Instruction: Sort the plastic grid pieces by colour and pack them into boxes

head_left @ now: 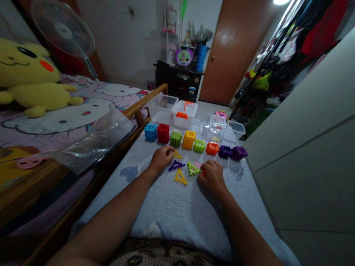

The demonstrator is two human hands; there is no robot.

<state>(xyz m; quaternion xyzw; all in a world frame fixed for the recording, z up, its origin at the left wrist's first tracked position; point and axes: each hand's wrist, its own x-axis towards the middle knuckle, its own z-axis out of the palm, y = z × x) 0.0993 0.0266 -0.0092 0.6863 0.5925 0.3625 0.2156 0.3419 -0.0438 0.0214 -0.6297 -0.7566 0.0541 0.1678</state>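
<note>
My left hand rests on the light blue mat, fingers curled, fingertips touching a yellow triangle piece. My right hand is closed beside a green triangle piece, with a small red piece showing at its fingers. Between the hands lie a purple triangle piece and another yellow triangle piece. Beyond them stands a row of toothed plastic cubes: blue, red, green, yellow, light green, orange and two purple.
Clear plastic boxes stand behind the cubes. A bed with a wooden frame, a clear plastic bag and a yellow plush toy is at the left. A white cupboard wall runs along the right. A fan, shelf and door stand at the back.
</note>
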